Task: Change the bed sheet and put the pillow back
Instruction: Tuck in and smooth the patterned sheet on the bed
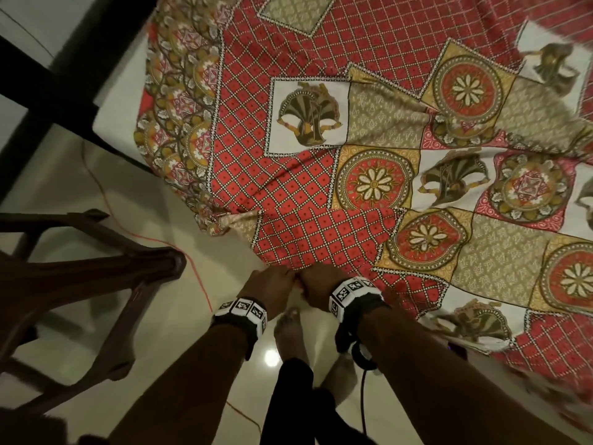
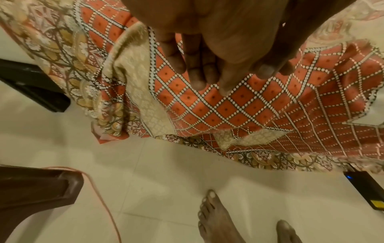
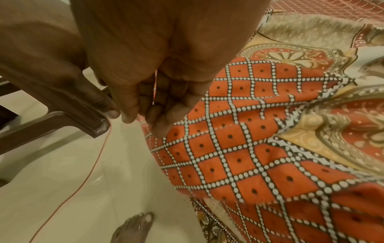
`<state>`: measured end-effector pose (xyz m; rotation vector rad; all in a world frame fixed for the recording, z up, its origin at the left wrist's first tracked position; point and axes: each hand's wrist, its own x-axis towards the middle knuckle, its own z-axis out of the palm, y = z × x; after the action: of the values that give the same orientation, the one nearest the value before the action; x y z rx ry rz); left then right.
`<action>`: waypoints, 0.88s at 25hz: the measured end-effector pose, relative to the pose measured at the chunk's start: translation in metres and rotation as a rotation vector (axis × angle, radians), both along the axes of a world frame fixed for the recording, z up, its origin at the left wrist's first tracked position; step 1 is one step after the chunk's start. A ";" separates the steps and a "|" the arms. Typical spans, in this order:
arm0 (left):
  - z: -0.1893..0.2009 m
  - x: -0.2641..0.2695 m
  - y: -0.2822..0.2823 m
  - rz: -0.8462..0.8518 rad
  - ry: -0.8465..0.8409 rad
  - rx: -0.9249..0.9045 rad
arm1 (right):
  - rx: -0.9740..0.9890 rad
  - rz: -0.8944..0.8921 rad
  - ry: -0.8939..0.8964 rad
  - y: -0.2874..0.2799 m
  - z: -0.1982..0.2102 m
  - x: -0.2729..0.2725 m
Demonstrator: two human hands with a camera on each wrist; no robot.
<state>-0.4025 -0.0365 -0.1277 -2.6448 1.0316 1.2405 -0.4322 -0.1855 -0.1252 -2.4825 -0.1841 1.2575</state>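
A red, beige and white patterned bed sheet [image 1: 369, 175] lies over the bed, its near edge hanging toward the floor. Both hands meet at that edge. My left hand [image 1: 277, 280] pinches the red diamond-patterned hem, thumb over fingers [image 2: 199, 77]. My right hand [image 1: 313, 281], right beside it and touching it, curls its fingers [image 3: 153, 113] round the same hem. In the left wrist view the sheet [image 2: 239, 106] drapes down in folds to the tiles. Bare white mattress [image 1: 118, 88] shows at the bed's left side. No pillow is in view.
A brown plastic chair [image 1: 96, 274] stands close on my left. An orange cable [image 1: 195, 271] runs across the pale tiled floor [image 1: 80, 194]. A black adapter with a blue light [image 2: 365, 187] lies by the sheet's lower edge. My bare feet [image 1: 288, 329] are under my hands.
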 end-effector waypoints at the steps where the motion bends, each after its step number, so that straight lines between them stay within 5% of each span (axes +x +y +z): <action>1: 0.004 0.002 0.003 0.020 -0.015 0.012 | 0.002 0.006 -0.022 0.002 0.003 0.002; 6: 0.060 0.042 0.016 0.193 -0.130 0.009 | 0.005 0.037 -0.123 -0.003 0.061 0.043; 11: 0.101 0.121 0.051 0.445 -0.188 -0.082 | -0.074 0.127 -0.227 -0.006 0.113 0.147; 22: -0.008 0.361 0.146 0.779 -0.378 -0.120 | -0.022 0.138 -0.323 0.139 0.042 0.424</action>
<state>-0.0416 0.1092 -0.1360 -3.3163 -0.0030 0.6648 -0.0086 -0.0469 -0.0835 -2.7187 -0.4296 0.9024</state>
